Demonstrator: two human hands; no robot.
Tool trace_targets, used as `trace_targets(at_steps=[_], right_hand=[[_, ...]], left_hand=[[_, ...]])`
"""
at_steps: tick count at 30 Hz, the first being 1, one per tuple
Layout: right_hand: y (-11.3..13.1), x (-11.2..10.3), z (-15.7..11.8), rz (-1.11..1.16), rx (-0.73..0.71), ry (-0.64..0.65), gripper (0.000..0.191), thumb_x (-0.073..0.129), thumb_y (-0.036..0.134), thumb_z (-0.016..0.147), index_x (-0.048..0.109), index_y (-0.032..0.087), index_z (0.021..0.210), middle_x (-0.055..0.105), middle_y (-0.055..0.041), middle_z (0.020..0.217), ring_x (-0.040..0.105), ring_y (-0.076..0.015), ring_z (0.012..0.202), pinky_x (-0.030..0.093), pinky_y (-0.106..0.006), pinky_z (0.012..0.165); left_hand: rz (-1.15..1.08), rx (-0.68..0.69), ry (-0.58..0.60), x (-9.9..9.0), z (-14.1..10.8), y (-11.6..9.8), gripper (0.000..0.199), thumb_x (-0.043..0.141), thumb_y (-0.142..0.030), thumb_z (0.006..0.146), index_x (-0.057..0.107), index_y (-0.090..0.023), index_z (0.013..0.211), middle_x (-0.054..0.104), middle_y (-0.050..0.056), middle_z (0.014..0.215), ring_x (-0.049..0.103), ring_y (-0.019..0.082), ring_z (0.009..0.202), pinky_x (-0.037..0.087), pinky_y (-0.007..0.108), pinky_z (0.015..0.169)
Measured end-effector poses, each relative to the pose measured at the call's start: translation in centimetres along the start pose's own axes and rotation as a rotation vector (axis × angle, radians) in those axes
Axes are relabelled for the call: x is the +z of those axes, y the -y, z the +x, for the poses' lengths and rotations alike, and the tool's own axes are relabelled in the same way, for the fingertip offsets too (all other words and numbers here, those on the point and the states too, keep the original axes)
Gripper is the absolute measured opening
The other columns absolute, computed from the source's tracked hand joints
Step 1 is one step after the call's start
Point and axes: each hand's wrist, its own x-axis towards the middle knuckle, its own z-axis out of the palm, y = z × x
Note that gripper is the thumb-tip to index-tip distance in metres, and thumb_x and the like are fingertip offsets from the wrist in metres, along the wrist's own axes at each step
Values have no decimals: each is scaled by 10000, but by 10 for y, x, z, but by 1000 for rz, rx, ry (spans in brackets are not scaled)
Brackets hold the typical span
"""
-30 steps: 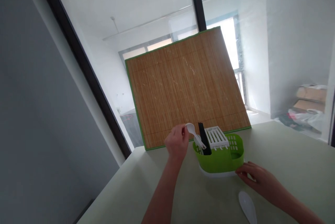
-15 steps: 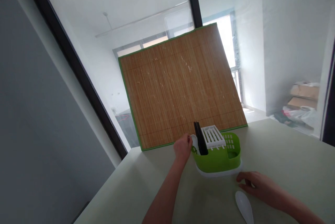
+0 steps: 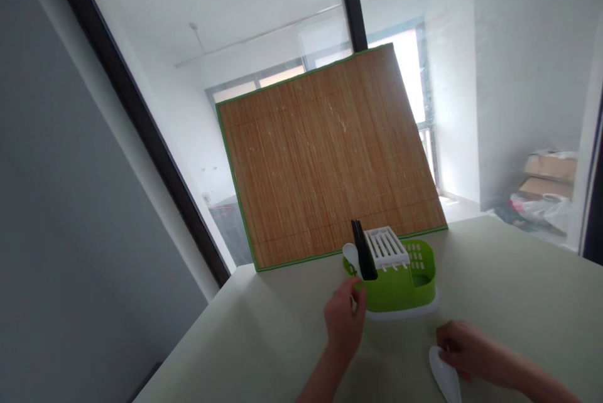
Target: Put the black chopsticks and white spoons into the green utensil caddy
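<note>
A green caddy point(image 3: 396, 297) with a white base stands on the table. At its left end a white spoon point(image 3: 351, 255) stands upright beside black chopsticks point(image 3: 362, 252). My left hand point(image 3: 345, 315) is at the caddy's front left corner, with thumb and forefinger curved apart and nothing visible between them. Whether its fingertips touch the caddy, I cannot tell. Nearer to me, a second white spoon point(image 3: 445, 376) lies on the table, partly cut off by the lower edge. My right hand point(image 3: 475, 353) has its fingers closed on the right edge of that spoon's bowl.
A white slotted rack point(image 3: 387, 247) with small hooks sits on the caddy's middle. Behind it a bamboo mat point(image 3: 325, 164) with green edging leans against the glass. The pale table point(image 3: 513, 290) extends to both sides. Boxes point(image 3: 549, 167) and bags lie beyond the glass.
My left hand has let go of the upright spoon and come down toward me. My right hand has moved down onto the lying spoon and closed on its edge.
</note>
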Motion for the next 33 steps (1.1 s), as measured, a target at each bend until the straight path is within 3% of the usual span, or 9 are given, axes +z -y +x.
trace_targets(at_steps=[3,6,10,13,17,23,28,33], right_hand=[[10,0,5,-17,-28,-42,173,478,202,757,531,201,592,615,6,496,550,-143,487,362,-237,489],[29,-5,9,-68,-91,-161,247,453,303,839,548,206,633,633,-3,540,568,-161,526,381,-259,523],[60,-13,9,-117,-191,-385,306,395,408,926,610,219,817,676,-20,706,613,-178,620,432,-279,583],[76,-13,4,-184,-356,-542,265,392,375,954,610,226,939,692,-51,906,646,-183,775,474,-285,678],[89,-10,0,-351,-592,-701,188,425,275,960,589,196,1004,673,-51,869,639,-174,770,487,-292,700],[100,-6,-4,-467,-759,-787,160,456,212,946,559,158,1056,658,-50,791,625,-184,704,494,-302,622],[97,-3,-5,-478,-777,-772,162,456,199,944,561,151,1057,656,-60,790,624,-186,693,494,-306,611],[95,-1,-7,-441,-782,-777,166,470,211,939,574,166,1060,662,-55,795,633,-184,712,493,-301,638]], left_hand=[[-128,26,156,13,-44,-7,194,483,-274,891,633,-242,1010,671,1,778,594,113,645,442,215,597],[-242,-10,187,14,-61,-14,217,453,-263,912,651,-256,999,682,5,824,607,113,687,464,217,634],[-322,-42,101,4,-55,-21,226,455,-279,921,668,-232,984,667,17,783,596,118,687,471,216,634],[-327,-9,34,-4,-49,-24,225,463,-271,922,659,-211,1015,657,28,797,585,112,682,469,213,636],[-254,77,-11,-14,-47,-30,219,476,-231,917,640,-219,1062,651,25,827,580,106,687,457,214,643],[-115,248,-70,-28,-41,-42,225,533,-219,891,613,-243,1100,660,16,850,597,125,737,448,231,659],[77,377,-152,-33,-33,-54,117,560,-199,871,625,-228,964,654,-12,765,578,136,665,401,256,609],[174,408,-144,-36,-33,-61,72,545,-199,867,603,-215,827,615,-22,671,553,145,609,356,276,574]])
